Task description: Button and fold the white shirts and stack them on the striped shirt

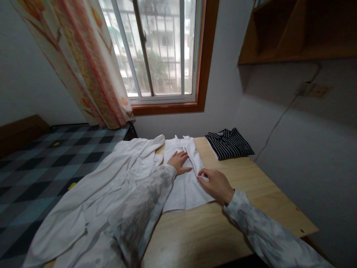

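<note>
From where I stand, the left hand (180, 162) is pressed palm-down, its fingers spread, on the white garment (174, 195) that lies on the desk (267, 193). The right hand (216, 184) is drawn in narrow, thumb and fingers pinching the garment along its right-hand edge. A fold of the cloth runs between the two hands, slanting from the far end towards the right hand's fingertips. Both arms wear pale, grey-patterned sleeves; the left sleeve (142, 203) reaches across a second piece of white cloth (83, 201).

The garment itself lies near the middle of the desk's far half, as a long panel with its near edge at a slant. Just to its left, that second white cloth is heaped in loose creases and spreads down towards the near left. Over to the right, apart from both hands, a black-and-white striped garment (230, 145) sits neatly folded by the desk's far right edge.

Left of the desk there's a bed with a checked cover (22, 190), dark and blue-green, with small yellow marks. Beyond the desk I see a window (164, 48) in a reddish wooden frame, a flowered curtain (95, 63) hanging at its left. A wooden shelf (287, 41) is fixed high on the right, and below it a cord (275, 128) runs down the wall from a socket (305, 89).
</note>
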A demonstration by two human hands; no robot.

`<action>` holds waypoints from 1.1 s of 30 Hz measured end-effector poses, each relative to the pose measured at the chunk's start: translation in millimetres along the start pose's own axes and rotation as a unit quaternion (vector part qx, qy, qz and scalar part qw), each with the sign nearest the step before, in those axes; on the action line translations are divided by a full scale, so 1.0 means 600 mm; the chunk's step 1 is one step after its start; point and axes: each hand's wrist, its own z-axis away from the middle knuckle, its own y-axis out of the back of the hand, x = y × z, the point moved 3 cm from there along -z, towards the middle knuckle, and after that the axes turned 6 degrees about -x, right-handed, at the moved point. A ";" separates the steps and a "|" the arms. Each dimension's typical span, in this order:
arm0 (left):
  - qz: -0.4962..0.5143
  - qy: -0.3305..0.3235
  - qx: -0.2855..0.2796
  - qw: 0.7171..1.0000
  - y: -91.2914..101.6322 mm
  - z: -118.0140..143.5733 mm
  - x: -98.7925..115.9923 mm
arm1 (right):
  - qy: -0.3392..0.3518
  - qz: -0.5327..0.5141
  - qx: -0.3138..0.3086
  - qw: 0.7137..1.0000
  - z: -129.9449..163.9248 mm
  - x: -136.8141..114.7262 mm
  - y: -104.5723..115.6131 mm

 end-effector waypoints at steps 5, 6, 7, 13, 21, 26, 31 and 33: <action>-0.001 0.001 0.049 0.999 0.006 0.026 0.017 | 0.036 -0.071 -0.019 0.997 0.001 -0.011 -0.044; 0.004 0.003 0.050 0.999 0.006 0.027 0.020 | 0.042 -0.094 -0.019 0.995 0.000 -0.013 -0.045; 0.006 0.002 0.044 0.999 0.006 0.028 0.024 | 0.048 -0.119 -0.017 0.992 -0.002 -0.015 -0.044; -0.022 -0.123 -0.051 0.991 -0.004 0.042 0.063 | 0.073 -0.248 0.000 0.966 -0.004 -0.026 -0.023; -0.010 -0.168 -0.046 0.985 -0.001 0.063 0.081 | 0.138 -0.220 -0.055 0.964 0.024 -0.006 -0.049; 0.015 -0.153 -0.048 0.987 -0.001 0.066 0.077 | 0.153 -0.059 0.046 0.985 0.063 0.018 -0.031; -0.006 -0.133 -0.048 0.990 -0.004 0.073 0.094 | 0.136 0.004 0.033 0.990 0.103 0.032 -0.036; -0.020 -0.124 -0.043 0.991 -0.006 0.077 0.107 | 0.130 0.000 0.035 0.991 0.106 0.033 -0.041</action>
